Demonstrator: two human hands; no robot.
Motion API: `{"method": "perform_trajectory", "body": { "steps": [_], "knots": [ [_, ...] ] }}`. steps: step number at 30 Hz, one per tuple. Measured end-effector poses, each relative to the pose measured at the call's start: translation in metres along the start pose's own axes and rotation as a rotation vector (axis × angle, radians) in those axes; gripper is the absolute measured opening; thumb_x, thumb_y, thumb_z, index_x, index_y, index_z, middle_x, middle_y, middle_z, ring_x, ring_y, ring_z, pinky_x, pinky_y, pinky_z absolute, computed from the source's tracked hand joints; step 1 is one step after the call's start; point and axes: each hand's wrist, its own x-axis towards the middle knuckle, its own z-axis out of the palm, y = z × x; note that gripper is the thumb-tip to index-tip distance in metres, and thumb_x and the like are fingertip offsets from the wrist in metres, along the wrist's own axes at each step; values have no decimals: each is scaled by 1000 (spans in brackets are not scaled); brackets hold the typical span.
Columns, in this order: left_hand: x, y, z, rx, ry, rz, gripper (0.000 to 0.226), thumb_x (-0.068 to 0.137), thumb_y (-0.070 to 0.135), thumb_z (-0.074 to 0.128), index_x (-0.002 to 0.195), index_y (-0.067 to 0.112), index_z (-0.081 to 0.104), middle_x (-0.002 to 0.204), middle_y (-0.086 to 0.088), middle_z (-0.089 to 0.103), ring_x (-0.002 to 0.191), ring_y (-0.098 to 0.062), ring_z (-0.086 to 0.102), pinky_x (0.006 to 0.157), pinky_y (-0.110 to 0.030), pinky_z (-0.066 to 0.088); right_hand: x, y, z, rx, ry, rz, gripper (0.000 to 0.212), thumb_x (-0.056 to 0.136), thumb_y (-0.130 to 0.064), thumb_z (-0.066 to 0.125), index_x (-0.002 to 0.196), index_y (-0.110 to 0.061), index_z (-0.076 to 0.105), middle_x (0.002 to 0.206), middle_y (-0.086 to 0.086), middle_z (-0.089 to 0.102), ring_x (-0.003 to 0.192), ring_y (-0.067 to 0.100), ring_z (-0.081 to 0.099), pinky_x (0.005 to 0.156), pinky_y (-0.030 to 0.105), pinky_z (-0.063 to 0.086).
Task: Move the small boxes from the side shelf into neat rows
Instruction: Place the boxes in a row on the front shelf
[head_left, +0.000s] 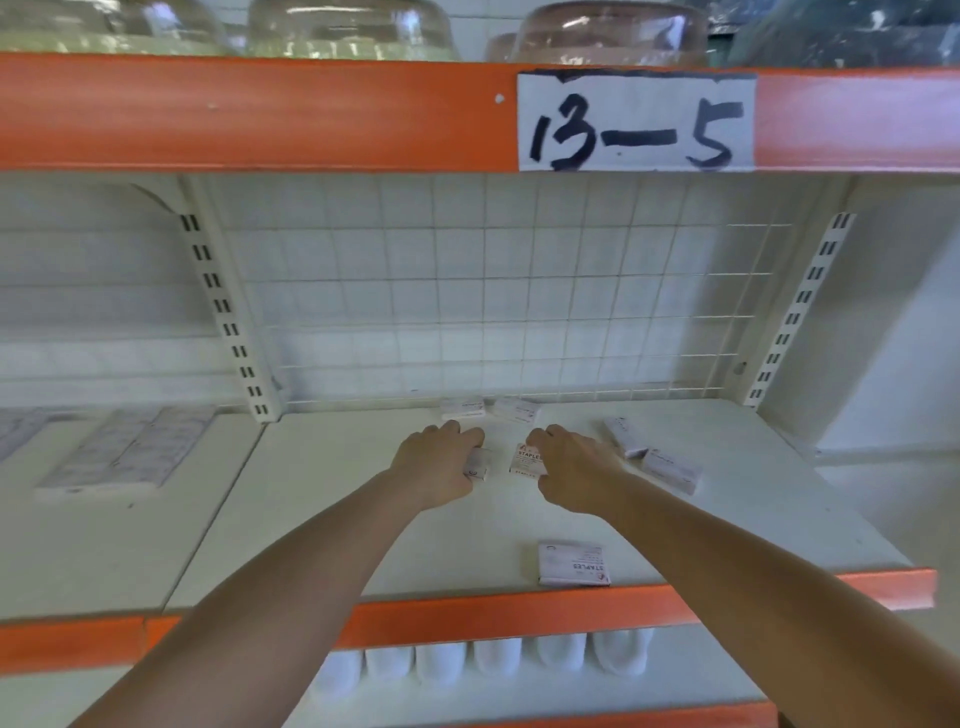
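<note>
Small white staple boxes lie scattered on a white shelf (363, 530) with an orange front edge. My left hand (441, 462) grips one small box (477, 464) at mid shelf. Beside it, my right hand (574, 467) holds a box printed STAPLES (525, 458). Two boxes (462, 408) (515, 409) rest side by side against the wire back grid. To the right, two others (623, 436) (670, 470) lie askew. One box (571, 564) sits near the front edge.
Flat rows of small boxes (130, 452) cover the neighbouring shelf on the left. A label reading 13-5 (636, 124) hangs on the orange beam above. White cups (493, 657) line the shelf below. Wrapped bowls (353, 26) sit overhead.
</note>
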Motion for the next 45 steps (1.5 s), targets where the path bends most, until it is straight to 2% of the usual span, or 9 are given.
{"method": "perform_trajectory", "body": {
  "steps": [6, 12, 18, 30, 38, 45],
  "knots": [
    [-33, -27, 6, 20, 15, -132, 34, 85, 19, 50, 119, 19, 47, 112, -4, 49, 101, -27, 51, 71, -30, 32, 6, -34, 6, 7, -29, -116, 42, 90, -14, 50, 131, -15, 43, 121, 5, 49, 108, 26, 54, 80, 34, 45],
    [-53, -55, 5, 14, 29, -191, 35, 84, 21, 51, 118, 22, 48, 110, -3, 49, 101, -26, 52, 70, -31, 32, 12, -71, 5, -11, -30, -197, 43, 92, -14, 50, 134, -14, 41, 120, 6, 49, 108, 26, 54, 81, 33, 44],
    [-74, -89, 2, -9, 19, -210, 35, 84, 19, 52, 118, 22, 47, 108, -3, 49, 94, -25, 51, 66, -31, 34, 16, -110, 5, -12, -28, -202, 43, 91, -13, 50, 134, -14, 42, 121, 6, 49, 109, 26, 54, 80, 33, 44],
    [-150, -187, -11, -19, 29, -183, 37, 85, 18, 52, 121, 21, 48, 112, -4, 50, 101, -26, 53, 68, -31, 38, 15, -231, 2, -28, -27, -190, 43, 92, -16, 50, 133, -13, 41, 123, 7, 48, 113, 28, 53, 83, 36, 44],
    [-205, -260, -15, -4, 15, -229, 39, 86, 22, 53, 124, 23, 46, 114, -5, 49, 104, -26, 52, 70, -32, 39, 16, -321, 8, -15, -27, -226, 43, 92, -14, 50, 134, -13, 42, 124, 7, 48, 112, 28, 53, 82, 35, 45],
    [-229, -300, -18, 1, 29, -277, 39, 86, 22, 53, 124, 24, 46, 116, -3, 49, 107, -24, 51, 71, -31, 40, 25, -371, 9, -26, -54, -263, 44, 91, -12, 52, 134, -13, 41, 125, 8, 48, 111, 28, 54, 82, 36, 47]
  ]
}}
